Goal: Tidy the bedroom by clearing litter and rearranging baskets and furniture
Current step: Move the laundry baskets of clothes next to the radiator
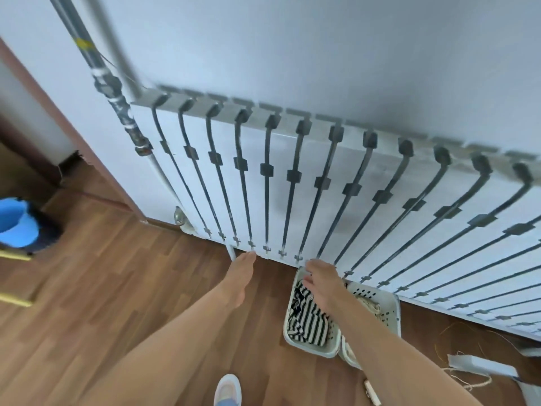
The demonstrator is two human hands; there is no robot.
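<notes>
Two white perforated baskets stand side by side on the wood floor against the radiator. The left basket holds black-and-white striped cloth. The right basket holds cream-coloured fabric. My right hand reaches down over the far rim of the left basket, fingers loosely bent; whether it grips the rim is not clear. My left hand stretches out flat, fingers straight, toward the radiator's bottom edge, holding nothing.
A long white radiator with grey pipes runs along the wall. A blue bucket stands at the left. Straw strands and a torn white scrap lie on the floor at right. A small object lies near the baskets. My shoe shows below.
</notes>
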